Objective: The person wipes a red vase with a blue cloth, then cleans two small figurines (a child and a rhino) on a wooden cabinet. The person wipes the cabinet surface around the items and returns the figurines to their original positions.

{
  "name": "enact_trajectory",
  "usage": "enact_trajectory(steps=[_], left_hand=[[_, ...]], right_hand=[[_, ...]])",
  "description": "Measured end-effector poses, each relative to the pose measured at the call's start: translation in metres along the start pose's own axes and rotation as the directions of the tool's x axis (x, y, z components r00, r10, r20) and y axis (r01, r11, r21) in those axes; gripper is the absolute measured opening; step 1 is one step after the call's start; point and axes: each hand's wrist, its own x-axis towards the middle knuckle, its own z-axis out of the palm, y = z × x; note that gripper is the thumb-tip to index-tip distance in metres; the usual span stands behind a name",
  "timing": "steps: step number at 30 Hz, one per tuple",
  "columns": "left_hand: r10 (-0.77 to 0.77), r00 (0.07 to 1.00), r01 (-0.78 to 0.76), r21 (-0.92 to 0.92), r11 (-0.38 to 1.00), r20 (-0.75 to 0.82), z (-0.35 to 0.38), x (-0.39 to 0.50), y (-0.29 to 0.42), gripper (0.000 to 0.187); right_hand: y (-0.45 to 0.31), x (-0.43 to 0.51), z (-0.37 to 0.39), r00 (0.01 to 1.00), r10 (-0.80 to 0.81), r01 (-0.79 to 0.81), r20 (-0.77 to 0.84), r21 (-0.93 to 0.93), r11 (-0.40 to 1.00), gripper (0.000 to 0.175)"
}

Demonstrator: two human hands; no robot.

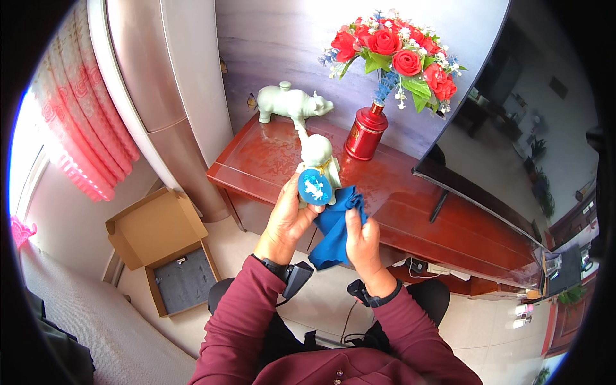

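My left hand point(285, 217) grips a pale green ceramic figurine point(316, 149) with a round head by its lower left side. A blue oval pendant point(314, 187) with a white design hangs across its front from a gold cord, close to my left thumb. Whether the figurine's base touches the table is hidden. Pinched in my right hand point(364, 240) is a dark blue cloth point(332, 236). Its upper end lies against the figurine's right side, and the rest drapes down between my hands.
A pale green pig figurine point(288, 102) stands on the glossy red-brown table point(260, 154). Beside it is a red vase point(367, 134) of artificial flowers point(399, 53). A television point(524, 110) rises at the right. On the floor at left lies an opened cardboard box point(159, 231) with grey foam.
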Motion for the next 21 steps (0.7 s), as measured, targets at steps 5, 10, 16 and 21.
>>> enact_trajectory(steps=[5, 10, 16, 21], left_hand=[[-0.028, 0.997, 0.028, -0.001, 1.000, -0.072, 0.008, 0.002, -0.002, 0.034], [-0.188, 0.977, 0.186, 0.034, 0.982, 0.095, 0.010, 0.000, -0.011, 0.035], [-0.196, 0.970, 0.176, 0.140, 0.974, 0.145, 0.016, -0.003, -0.032, 0.037], [-0.144, 0.989, 0.137, 0.214, 0.967, 0.018, 0.020, -0.002, -0.033, 0.038]], right_hand=[[0.013, 0.016, -0.017, 0.980, 0.144, -0.153, -0.134, -0.055, 0.987, 0.036], [-0.001, 0.045, -0.039, 0.896, 0.322, -0.214, -0.306, 0.339, 0.916, 0.044], [-0.020, 0.038, -0.035, 0.988, -0.081, 0.086, -0.128, 0.033, 0.996, 0.035], [-0.007, 0.038, -0.043, 0.993, -0.115, 0.113, -0.031, -0.056, 0.992, 0.032]])
